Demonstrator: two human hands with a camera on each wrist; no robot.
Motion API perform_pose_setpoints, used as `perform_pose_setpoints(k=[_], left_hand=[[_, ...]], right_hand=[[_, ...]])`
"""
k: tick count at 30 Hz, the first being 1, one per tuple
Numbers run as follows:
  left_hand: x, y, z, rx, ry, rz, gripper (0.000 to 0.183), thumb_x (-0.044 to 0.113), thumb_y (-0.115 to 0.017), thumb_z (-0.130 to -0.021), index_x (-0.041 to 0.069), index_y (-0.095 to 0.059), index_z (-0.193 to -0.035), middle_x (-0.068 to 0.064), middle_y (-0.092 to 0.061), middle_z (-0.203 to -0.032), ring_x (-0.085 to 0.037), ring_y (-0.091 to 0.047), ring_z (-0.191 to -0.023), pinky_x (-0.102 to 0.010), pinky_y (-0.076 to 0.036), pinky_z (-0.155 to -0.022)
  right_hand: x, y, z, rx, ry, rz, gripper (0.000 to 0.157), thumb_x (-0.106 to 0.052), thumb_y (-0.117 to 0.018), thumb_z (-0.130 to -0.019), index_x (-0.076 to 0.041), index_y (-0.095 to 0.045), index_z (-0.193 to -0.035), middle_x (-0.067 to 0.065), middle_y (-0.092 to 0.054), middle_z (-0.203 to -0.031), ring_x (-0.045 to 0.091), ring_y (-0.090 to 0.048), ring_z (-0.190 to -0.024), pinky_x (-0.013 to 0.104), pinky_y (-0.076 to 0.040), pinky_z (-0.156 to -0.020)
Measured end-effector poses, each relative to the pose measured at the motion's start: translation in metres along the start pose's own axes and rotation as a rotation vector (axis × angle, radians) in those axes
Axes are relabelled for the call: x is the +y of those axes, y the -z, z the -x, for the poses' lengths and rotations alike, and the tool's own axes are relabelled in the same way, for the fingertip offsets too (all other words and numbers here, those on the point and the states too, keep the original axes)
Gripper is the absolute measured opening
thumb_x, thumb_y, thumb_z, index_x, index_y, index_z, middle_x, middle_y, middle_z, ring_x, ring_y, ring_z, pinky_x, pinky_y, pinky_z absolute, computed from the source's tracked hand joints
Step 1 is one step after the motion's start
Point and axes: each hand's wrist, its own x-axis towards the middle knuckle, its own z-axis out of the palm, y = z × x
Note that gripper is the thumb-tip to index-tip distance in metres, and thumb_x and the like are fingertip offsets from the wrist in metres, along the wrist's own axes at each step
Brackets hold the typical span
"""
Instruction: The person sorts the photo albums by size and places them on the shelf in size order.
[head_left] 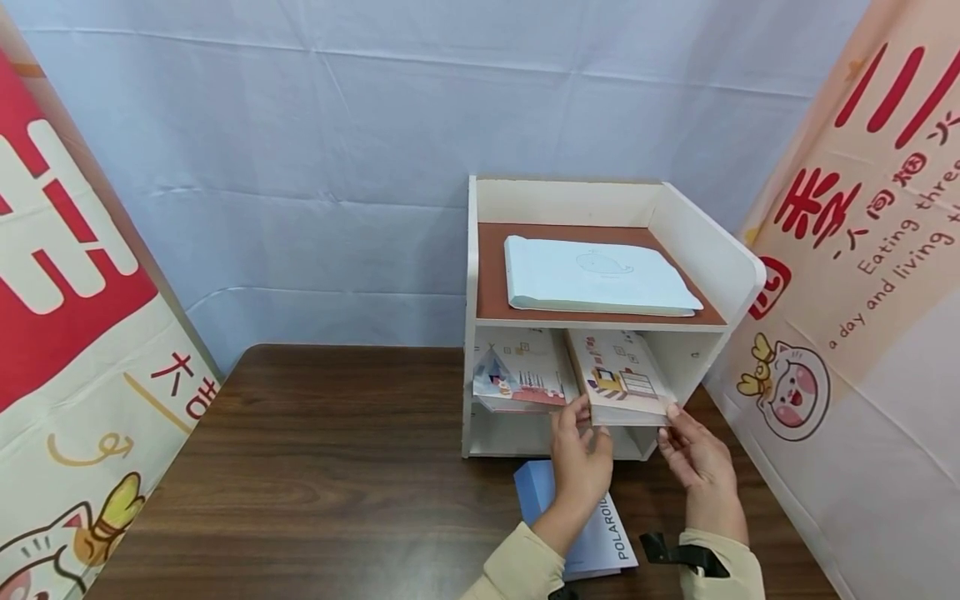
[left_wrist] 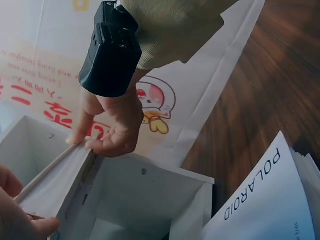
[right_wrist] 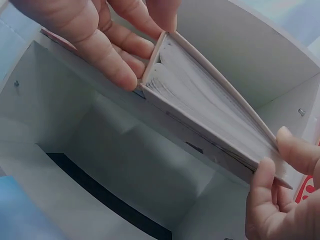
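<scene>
A thick hardcover album (head_left: 622,379) with a printed cover lies on the middle shelf, its page edges facing out. My left hand (head_left: 581,462) grips its near left corner, fingers at the spine side in the right wrist view. At the near right corner my right hand (head_left: 701,467) pinches the covers between thumb and fingers. To the album's left, on the same shelf, rests another printed book (head_left: 517,367). The album's pages (right_wrist: 200,95) show between its two covers. A blue-and-white POLAROID booklet (head_left: 600,533) lies on the table, partly hidden beneath my left forearm.
The white shelf unit (head_left: 472,275) stands at the back right of the brown table (head_left: 337,467). A light-blue book with a whale drawing (head_left: 600,271) lies on its top level. Printed cloths hang at both sides, and a pale blue cloth (head_left: 300,167) hangs behind.
</scene>
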Motion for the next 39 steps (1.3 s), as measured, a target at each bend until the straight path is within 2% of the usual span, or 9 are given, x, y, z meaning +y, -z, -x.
perform_pose_setpoints(k=[6,8,16,22,24,27,32,35,39], left_hand=[[-0.001,0.002,0.002,-0.029,0.004,-0.012,0.04,-0.006,-0.057,-0.084,0.007,-0.053,-0.121,-0.003,-0.049,-0.111,-0.021,-0.05,-0.107,-0.036,-0.046,-0.088],[-0.001,0.003,0.001,-0.046,0.001,-0.027,0.041,-0.005,-0.057,-0.084,0.007,-0.053,-0.123,-0.002,-0.049,-0.112,-0.019,-0.049,-0.108,-0.037,-0.046,-0.088],[-0.001,0.006,-0.001,-0.115,-0.008,-0.091,0.047,-0.002,-0.06,-0.083,0.006,-0.05,-0.128,-0.002,-0.049,-0.115,-0.018,-0.048,-0.108,-0.03,-0.046,-0.085],[0.001,0.01,-0.003,-0.166,0.002,-0.107,0.048,0.0,-0.061,-0.083,0.006,-0.049,-0.129,-0.001,-0.05,-0.115,-0.017,-0.05,-0.108,-0.028,-0.046,-0.083],[0.001,0.014,-0.003,-0.183,0.02,-0.12,0.049,0.001,-0.062,-0.083,0.007,-0.048,-0.129,0.0,-0.051,-0.114,-0.016,-0.051,-0.106,-0.029,-0.046,-0.083],[0.002,0.021,-0.003,-0.212,0.046,-0.159,0.05,0.004,-0.063,-0.082,0.009,-0.048,-0.13,0.002,-0.051,-0.112,-0.017,-0.052,-0.102,-0.031,-0.045,-0.083],[0.005,0.033,-0.004,-0.252,0.021,-0.252,0.051,0.006,-0.064,-0.081,0.008,-0.049,-0.13,0.003,-0.051,-0.11,-0.02,-0.052,-0.101,-0.03,-0.043,-0.084],[0.005,0.036,-0.003,-0.266,0.002,-0.294,0.048,0.008,-0.065,-0.081,0.008,-0.051,-0.127,0.002,-0.051,-0.111,-0.017,-0.052,-0.099,-0.028,-0.043,-0.083],[0.006,0.041,-0.002,-0.301,0.0,-0.326,0.041,0.01,-0.066,-0.081,0.01,-0.057,-0.122,0.001,-0.051,-0.112,-0.015,-0.052,-0.098,-0.028,-0.043,-0.08]], right_hand=[[0.005,0.007,-0.003,-0.183,0.051,-0.104,0.018,0.007,-0.052,-0.089,0.003,-0.07,-0.086,0.012,-0.062,-0.085,0.018,-0.06,-0.077,0.025,-0.051,-0.076],[0.006,0.008,-0.004,-0.208,0.056,-0.133,0.02,0.008,-0.051,-0.09,0.005,-0.07,-0.087,0.013,-0.063,-0.086,0.019,-0.061,-0.078,0.025,-0.051,-0.076],[0.005,0.006,-0.003,-0.149,0.058,-0.107,0.015,0.006,-0.056,-0.088,0.002,-0.069,-0.086,0.013,-0.061,-0.08,0.021,-0.059,-0.071,0.029,-0.052,-0.069],[0.006,0.005,-0.002,-0.144,0.049,-0.082,0.012,0.001,-0.056,-0.09,0.0,-0.067,-0.084,0.011,-0.058,-0.074,0.021,-0.057,-0.066,0.029,-0.052,-0.065],[0.008,0.004,0.002,-0.125,0.045,-0.027,0.011,-0.003,-0.057,-0.091,-0.003,-0.065,-0.083,0.01,-0.057,-0.074,0.02,-0.057,-0.066,0.029,-0.051,-0.064],[0.012,0.003,0.01,-0.073,0.064,0.131,0.007,-0.008,-0.058,-0.091,-0.008,-0.06,-0.085,0.006,-0.058,-0.075,0.017,-0.057,-0.068,0.028,-0.051,-0.065],[0.02,0.009,0.016,-0.018,0.15,0.371,0.011,-0.012,-0.062,-0.09,-0.013,-0.052,-0.096,0.0,-0.062,-0.078,0.012,-0.06,-0.07,0.026,-0.051,-0.063],[0.025,0.036,-0.007,-0.042,0.221,0.485,0.019,-0.014,-0.064,-0.089,-0.013,-0.052,-0.104,0.0,-0.064,-0.083,0.012,-0.062,-0.072,0.027,-0.052,-0.063],[0.033,0.095,-0.065,-0.091,0.327,0.588,0.031,-0.018,-0.068,-0.087,-0.012,-0.055,-0.114,0.005,-0.066,-0.092,0.016,-0.064,-0.077,0.03,-0.054,-0.063]])
